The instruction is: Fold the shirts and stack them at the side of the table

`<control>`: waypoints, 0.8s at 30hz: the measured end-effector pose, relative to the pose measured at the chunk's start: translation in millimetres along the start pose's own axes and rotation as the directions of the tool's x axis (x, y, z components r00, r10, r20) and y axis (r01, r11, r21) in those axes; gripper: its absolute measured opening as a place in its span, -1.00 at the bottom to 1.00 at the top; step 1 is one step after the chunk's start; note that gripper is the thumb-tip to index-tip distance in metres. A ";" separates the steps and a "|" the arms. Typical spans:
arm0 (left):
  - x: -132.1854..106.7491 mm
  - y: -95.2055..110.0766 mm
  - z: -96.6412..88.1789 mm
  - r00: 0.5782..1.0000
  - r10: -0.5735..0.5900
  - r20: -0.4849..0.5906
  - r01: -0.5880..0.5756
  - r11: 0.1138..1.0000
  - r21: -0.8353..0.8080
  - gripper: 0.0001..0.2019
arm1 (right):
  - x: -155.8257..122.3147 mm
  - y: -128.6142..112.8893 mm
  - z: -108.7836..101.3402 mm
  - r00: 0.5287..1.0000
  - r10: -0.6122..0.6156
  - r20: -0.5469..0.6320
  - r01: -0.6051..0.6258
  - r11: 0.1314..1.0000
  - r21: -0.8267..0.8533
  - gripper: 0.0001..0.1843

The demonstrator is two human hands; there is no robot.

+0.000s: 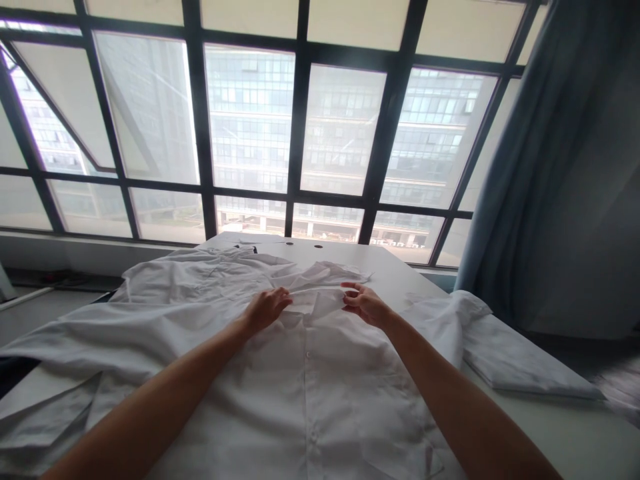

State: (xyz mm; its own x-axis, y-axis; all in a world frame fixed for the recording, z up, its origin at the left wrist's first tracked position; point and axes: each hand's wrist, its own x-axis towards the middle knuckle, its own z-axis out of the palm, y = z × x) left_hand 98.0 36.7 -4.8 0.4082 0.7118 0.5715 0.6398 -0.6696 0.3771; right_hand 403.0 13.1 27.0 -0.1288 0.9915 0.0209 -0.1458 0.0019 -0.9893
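A white button-up shirt [310, 387] lies spread face up on the white table [565, 433], its collar [320, 287] pointing away from me. My left hand [267, 308] pinches the left side of the collar with its fingers closed on the cloth. My right hand [364, 303] grips the right side of the collar, fingers curled around the fabric. Both forearms reach out over the shirt's front and button row.
More white garments [195, 280] lie crumpled at the left and back of the table. A folded white piece [520, 363] sits at the right edge. Large windows [300, 133] stand behind the table, and a blue-grey curtain [560, 180] hangs at the right.
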 end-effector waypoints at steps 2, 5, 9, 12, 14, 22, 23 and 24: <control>0.2 -0.9 0.4 1.000 0.000 0.001 0.000 1.000 0.014 -0.81 | -0.4 -1.1 3.3 1.000 -0.007 0.015 0.007 0.999 0.044 -0.49; 0.4 -1.5 0.5 1.000 0.014 0.015 -0.014 0.999 0.035 -0.77 | -1.8 -2.8 8.4 0.997 0.061 0.053 -0.065 0.995 0.071 -0.40; 0.9 -0.1 3.9 1.000 -0.015 0.013 0.014 0.998 0.061 -0.76 | -5.3 -5.2 13.8 0.990 0.138 0.040 -0.141 0.983 0.115 -0.31; 1.4 2.6 8.4 0.999 -0.049 0.007 0.049 0.997 0.052 -0.76 | -9.9 -8.0 17.7 0.989 0.131 0.063 -0.139 0.981 0.135 -0.33; 1.3 4.0 10.1 0.998 -0.065 0.003 0.065 0.997 0.030 -0.75 | -12.8 -9.5 20.3 0.987 0.123 0.104 -0.136 0.982 0.130 -0.36; -2.1 4.8 7.1 0.985 -0.160 -0.056 0.163 0.986 0.042 -0.69 | -11.0 -1.8 18.6 0.993 0.116 0.013 -0.114 0.988 -0.108 -0.64; -2.3 6.0 7.2 0.983 -0.175 -0.064 0.178 0.983 0.052 -0.68 | -10.5 -0.8 17.5 0.992 0.123 -0.007 -0.122 0.973 -0.196 -0.67; -2.4 7.5 7.4 0.979 -0.190 -0.074 0.195 0.979 0.060 -0.67 | -10.3 -0.6 16.5 0.992 0.126 -0.032 -0.130 0.950 -0.286 -0.72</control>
State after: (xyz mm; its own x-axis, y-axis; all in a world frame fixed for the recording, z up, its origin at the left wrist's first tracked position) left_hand 106.6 31.5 -8.7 0.2301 0.8086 0.5415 0.7448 -0.5045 0.4368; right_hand 388.3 0.7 29.7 -0.1144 0.9875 -0.1083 0.1584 -0.0895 -0.9833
